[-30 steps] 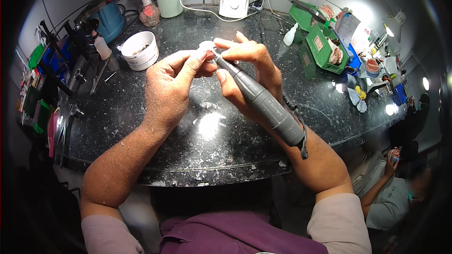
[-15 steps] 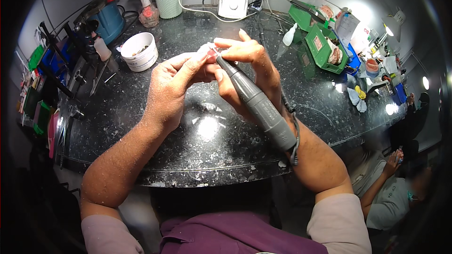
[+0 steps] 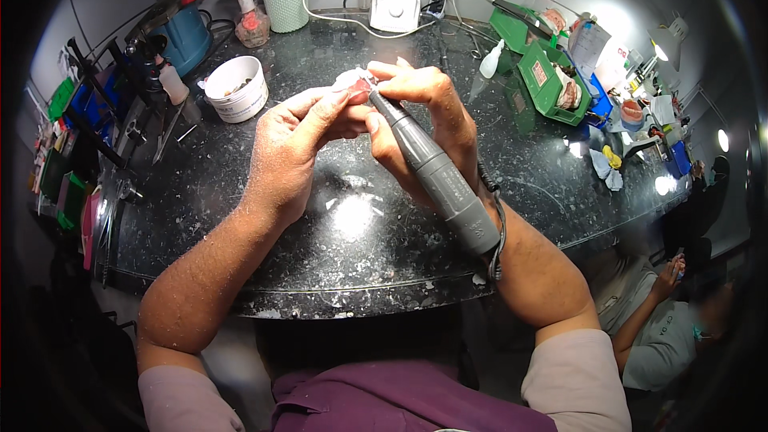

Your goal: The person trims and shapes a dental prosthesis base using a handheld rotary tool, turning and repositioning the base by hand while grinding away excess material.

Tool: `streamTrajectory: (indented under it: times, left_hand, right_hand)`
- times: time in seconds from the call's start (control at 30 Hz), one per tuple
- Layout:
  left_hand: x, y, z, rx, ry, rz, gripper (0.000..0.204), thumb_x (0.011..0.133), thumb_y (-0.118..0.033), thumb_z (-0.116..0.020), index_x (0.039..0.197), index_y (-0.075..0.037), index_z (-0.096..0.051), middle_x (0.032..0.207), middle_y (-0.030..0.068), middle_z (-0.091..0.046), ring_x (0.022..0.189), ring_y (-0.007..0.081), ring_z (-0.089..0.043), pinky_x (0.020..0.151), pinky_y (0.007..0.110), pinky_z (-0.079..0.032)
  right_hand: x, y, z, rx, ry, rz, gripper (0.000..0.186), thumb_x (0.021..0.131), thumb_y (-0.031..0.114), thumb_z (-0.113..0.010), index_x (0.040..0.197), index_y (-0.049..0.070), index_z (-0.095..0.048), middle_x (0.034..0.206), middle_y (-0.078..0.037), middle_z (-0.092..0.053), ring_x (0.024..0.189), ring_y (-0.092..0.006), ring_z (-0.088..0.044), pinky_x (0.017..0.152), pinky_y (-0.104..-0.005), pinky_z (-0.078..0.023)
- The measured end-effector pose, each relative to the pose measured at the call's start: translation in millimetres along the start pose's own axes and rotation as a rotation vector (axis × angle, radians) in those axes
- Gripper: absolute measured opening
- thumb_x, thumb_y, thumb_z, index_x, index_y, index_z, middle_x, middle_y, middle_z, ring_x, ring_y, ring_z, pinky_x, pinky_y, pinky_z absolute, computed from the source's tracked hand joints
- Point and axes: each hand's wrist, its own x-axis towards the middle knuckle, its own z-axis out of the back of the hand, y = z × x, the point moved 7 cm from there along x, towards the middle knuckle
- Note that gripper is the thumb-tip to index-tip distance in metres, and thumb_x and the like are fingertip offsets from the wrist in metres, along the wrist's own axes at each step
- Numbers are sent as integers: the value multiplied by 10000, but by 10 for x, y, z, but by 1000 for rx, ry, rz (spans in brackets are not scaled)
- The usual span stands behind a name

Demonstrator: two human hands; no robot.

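My left hand pinches a small pink and white dental piece above the black speckled counter. In my right hand I grip a grey rotary handpiece like a pen. Its tip meets the piece between my fingertips. The tool's cord leaves its rear end near my right forearm. Fine white dust covers my left forearm.
A white bowl stands left of my hands, with a blue machine and a green cup behind it. A white control box sits at the back. Green trays lie to the right. Another person sits at lower right.
Both hands have stayed together over the counter, shifting only slightly; the handpiece keeps working at the piece.
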Motion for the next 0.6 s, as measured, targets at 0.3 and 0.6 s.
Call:
streamTrajectory:
  times: [0.3,0.6]
  left_hand:
    - [2,-12,23,57,-30,-38,251,988,-179,-585,1145,1,-664,1036,93,-708,924,138,-675,865,285,-524]
    - [-4,-126,11,245,-84,-148,237,984,-169,-597,1152,-19,-669,1026,70,-708,908,125,-659,853,277,-516]
  right_hand:
    - [39,56,-4,10,45,56,345,737,-38,-684,1068,-1,-592,1076,-187,-622,1144,-325,-613,992,-440,-467]
    - [52,89,-19,-1,64,108,343,723,3,-714,1045,14,-597,1079,-195,-647,1167,-339,-606,1065,-507,-396]
